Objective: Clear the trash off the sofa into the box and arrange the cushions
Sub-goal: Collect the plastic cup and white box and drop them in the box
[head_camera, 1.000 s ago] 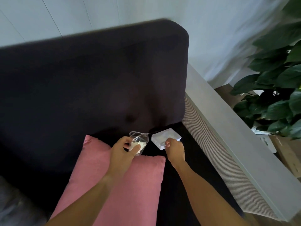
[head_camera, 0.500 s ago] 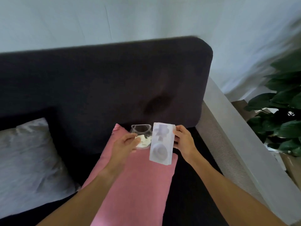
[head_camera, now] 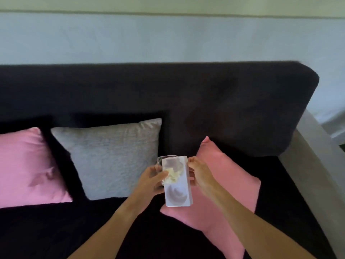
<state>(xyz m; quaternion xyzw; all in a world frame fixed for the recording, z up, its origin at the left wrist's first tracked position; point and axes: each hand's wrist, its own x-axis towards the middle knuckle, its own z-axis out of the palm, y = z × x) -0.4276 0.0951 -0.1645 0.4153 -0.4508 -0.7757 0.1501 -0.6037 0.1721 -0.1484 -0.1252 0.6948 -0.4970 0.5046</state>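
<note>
My left hand [head_camera: 151, 181] grips a clear plastic bag [head_camera: 169, 171] with a crumpled yellowish scrap inside. My right hand [head_camera: 200, 172] holds a white moulded packaging tray [head_camera: 178, 193] upright by its right edge, and the bag overlaps the tray's upper front. Both are lifted above a pink cushion [head_camera: 227, 186] lying flat on the right of the dark sofa [head_camera: 233, 109]. A grey cushion [head_camera: 113, 157] leans at the sofa back in the middle, and a second pink cushion [head_camera: 28, 169] lies to its left. No box is in view.
The sofa's pale grey armrest [head_camera: 317, 174] runs along the right edge. A light wall [head_camera: 168, 38] rises behind the backrest. Dark seat fabric [head_camera: 56, 230] shows in front of the cushions.
Both hands lifted the bag and the tray off the sofa's back corner and drew them together. The view swung left, bringing in the grey cushion and the second pink cushion.
</note>
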